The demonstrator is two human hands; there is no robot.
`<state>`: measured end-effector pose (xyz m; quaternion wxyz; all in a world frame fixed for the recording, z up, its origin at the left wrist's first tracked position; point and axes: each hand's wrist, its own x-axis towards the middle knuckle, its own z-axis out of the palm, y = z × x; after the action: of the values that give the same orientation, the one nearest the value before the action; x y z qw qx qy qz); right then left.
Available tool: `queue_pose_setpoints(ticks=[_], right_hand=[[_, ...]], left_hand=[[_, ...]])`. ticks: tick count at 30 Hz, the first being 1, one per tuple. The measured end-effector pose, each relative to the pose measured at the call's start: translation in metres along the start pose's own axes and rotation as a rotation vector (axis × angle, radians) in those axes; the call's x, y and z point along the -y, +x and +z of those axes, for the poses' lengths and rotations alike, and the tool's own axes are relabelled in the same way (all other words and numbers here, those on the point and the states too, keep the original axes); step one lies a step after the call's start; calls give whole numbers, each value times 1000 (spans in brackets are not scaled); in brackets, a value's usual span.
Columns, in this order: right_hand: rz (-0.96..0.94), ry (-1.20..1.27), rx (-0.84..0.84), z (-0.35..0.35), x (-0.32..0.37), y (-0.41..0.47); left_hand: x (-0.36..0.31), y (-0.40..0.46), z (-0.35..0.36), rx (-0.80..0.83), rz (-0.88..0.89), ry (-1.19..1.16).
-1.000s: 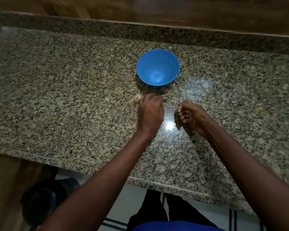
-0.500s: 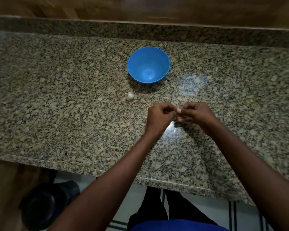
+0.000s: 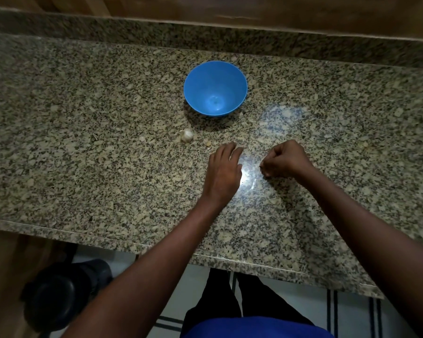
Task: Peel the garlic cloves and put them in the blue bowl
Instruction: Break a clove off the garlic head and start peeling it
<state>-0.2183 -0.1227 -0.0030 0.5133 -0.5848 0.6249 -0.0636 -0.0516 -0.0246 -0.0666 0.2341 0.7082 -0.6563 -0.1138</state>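
Note:
The blue bowl point(image 3: 198, 93) stands empty on the granite counter point(image 3: 83, 167), at the middle back. A whitish garlic bulb point(image 3: 187, 135) lies just in front of the bowl on its left side. A small pale garlic scrap point(image 3: 207, 143) lies right of the bulb. My left hand point(image 3: 224, 172) hovers low over the counter, fingers loosely extended toward the scrap and holding nothing that I can see. My right hand point(image 3: 283, 159) is curled tight, to the right of the left hand. Its fingertips are pressed together and hide whatever they pinch.
A granite backsplash point(image 3: 230, 42) and a wooden wall close off the back. The counter's front edge point(image 3: 132, 242) runs below my forearms. A dark round object point(image 3: 56, 296) sits on the floor at the lower left. A bright lamp reflection point(image 3: 247, 176) lies between my hands.
Half a second ago both hands pinched a small clove together. Now the left hand has let go and opened toward the counter, while the right stays curled, a little further right.

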Motion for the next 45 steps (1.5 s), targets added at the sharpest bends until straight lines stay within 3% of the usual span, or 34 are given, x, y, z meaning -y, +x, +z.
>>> queue_pose_setpoints(ticks=[10,16,19,23,32,39,43,45], right_hand=[[-48,-316,-26,6,19,7],[-197,-521,-198,26,22,-4],[-200,-469,-198,22,15,-6],[-98,-221,-109,4,2,-6],[52,-71,92,-8,10,5],[186,-79,61,-3,23,13],[90,-352,-84,13,30,10],[11,-365,-109,14,26,4]], left_hand=[[7,-7,1,69,41,29],[6,-3,-6,109,58,48],[6,-3,-8,120,82,76],[9,-9,-3,124,93,111],[12,-13,2,204,98,193],[13,-12,0,239,96,174],[11,-11,-3,251,94,163],[7,-8,-5,240,63,118]])
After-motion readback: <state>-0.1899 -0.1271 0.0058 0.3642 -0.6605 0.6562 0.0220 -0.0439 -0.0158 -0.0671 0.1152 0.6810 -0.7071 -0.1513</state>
